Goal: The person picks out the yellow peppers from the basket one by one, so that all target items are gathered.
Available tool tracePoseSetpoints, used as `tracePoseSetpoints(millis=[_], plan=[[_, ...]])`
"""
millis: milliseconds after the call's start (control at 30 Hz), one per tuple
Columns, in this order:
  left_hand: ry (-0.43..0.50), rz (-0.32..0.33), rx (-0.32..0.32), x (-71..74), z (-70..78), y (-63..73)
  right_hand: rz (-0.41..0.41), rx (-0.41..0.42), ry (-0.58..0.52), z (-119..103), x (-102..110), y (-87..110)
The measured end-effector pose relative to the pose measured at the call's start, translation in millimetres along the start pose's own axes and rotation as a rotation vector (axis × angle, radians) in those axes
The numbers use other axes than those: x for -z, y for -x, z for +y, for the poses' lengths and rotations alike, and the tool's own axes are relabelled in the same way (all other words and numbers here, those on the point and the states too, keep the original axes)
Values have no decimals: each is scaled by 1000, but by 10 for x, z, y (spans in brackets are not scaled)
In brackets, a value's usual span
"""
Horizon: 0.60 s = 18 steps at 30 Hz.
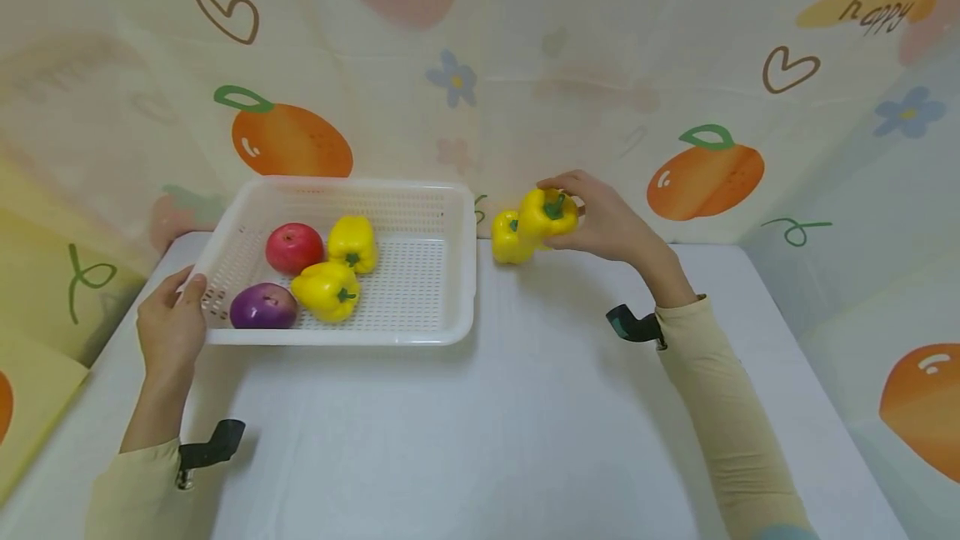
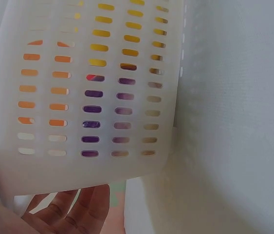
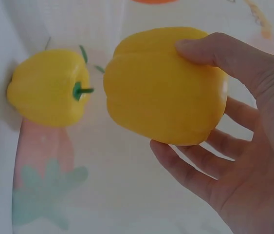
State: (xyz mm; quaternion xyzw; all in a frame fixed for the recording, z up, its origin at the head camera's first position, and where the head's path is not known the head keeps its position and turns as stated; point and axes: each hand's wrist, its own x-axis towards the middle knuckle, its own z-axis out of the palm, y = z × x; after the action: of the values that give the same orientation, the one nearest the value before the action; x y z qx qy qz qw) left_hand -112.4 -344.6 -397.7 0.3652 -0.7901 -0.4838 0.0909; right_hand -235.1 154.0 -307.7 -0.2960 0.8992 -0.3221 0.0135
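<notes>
My right hand (image 1: 609, 219) grips a yellow bell pepper (image 3: 166, 87), thumb on one side and fingers on the other, with its green stem showing in the head view. Another yellow bell pepper (image 3: 51, 87) stands on the table just left of the held one. At the left, my left hand (image 1: 171, 327) holds the left end of a white perforated plastic basket (image 1: 450, 336) by its rim. Inside it lie a red round fruit or vegetable (image 1: 294, 249), a purple rounded vegetable (image 1: 263, 307) and two yellow bell peppers, one behind (image 1: 352, 242) and one in front (image 1: 327, 292).
A white cloth covers the table (image 1: 525, 432). Behind it hangs a printed curtain (image 1: 540, 98) with oranges, hearts and flowers, meeting the table's back edge. A dark wrist mount (image 1: 633, 324) sticks out from the right sleeve, and a similar one (image 1: 213, 444) from the left.
</notes>
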Motion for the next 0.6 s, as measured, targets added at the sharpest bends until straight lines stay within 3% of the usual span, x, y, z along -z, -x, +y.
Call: tracePoseSetpoints(millis=[267,600], plan=[[-8,24,-26,-9,-5,2,20,-78,-14,290,52,74],[-9,43,-34,-20,-25,3,14,-121,-31,567,-26,87]])
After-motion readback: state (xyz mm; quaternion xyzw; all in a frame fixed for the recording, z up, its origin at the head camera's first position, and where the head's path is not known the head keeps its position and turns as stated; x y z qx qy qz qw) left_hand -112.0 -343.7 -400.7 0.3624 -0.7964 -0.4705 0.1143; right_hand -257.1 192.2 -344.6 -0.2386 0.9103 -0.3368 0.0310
